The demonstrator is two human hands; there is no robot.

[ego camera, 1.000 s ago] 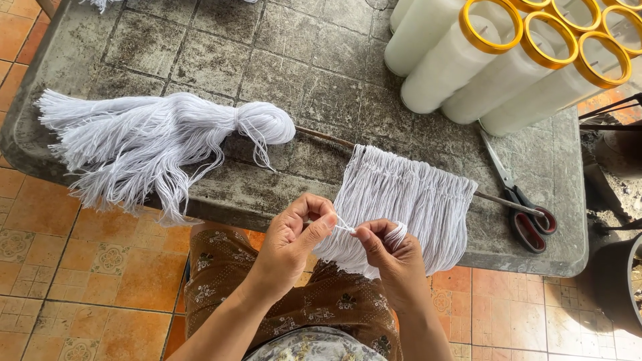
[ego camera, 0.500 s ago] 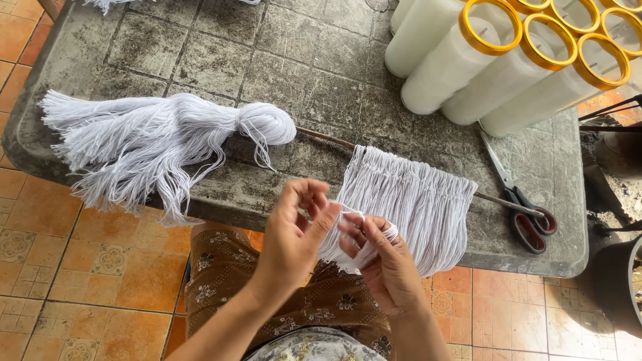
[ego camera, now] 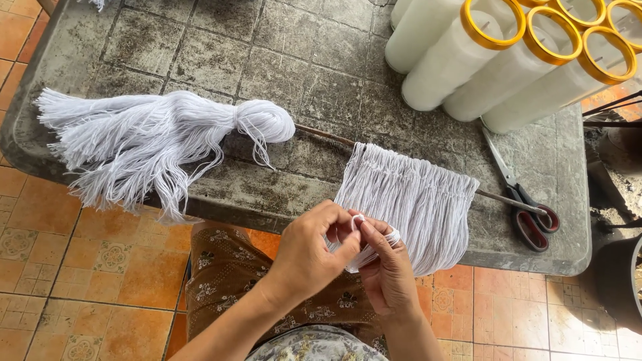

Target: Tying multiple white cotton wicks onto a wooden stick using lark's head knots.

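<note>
- Fingers of the left hand (ego camera: 314, 251) and the right hand (ego camera: 388, 267) meet just off the near edge of the surface (ego camera: 221, 53), and both pinch the same small loop of white string (ego camera: 359, 220) between thumb and fingertips.
- That loop belongs to the fringe of white strings (ego camera: 411, 200), which hangs from a thin rod (ego camera: 321, 136) lying on the surface and drapes over the near edge toward the lap.
- Judging by the pinch, the step in hand is forming or tightening a small knot in one strand; the next move would call for a steady pull with the other strands kept out of the way.
- A loose bundle of white string (ego camera: 154, 144) lies at the left end of the surface, well apart from both hands.
- Scissors with red handles (ego camera: 525, 207) rest near the right edge, just beside the rod's far tip.
- White cylinders with yellow rims (ego camera: 495, 60) lie at the far right corner, cut off by the frame.
- The exact shape of the knot is hidden behind the left thumb, and the rod's middle is covered by the fringe.
- A dark round vessel (ego camera: 632, 287) at the right is only partly in view.
</note>
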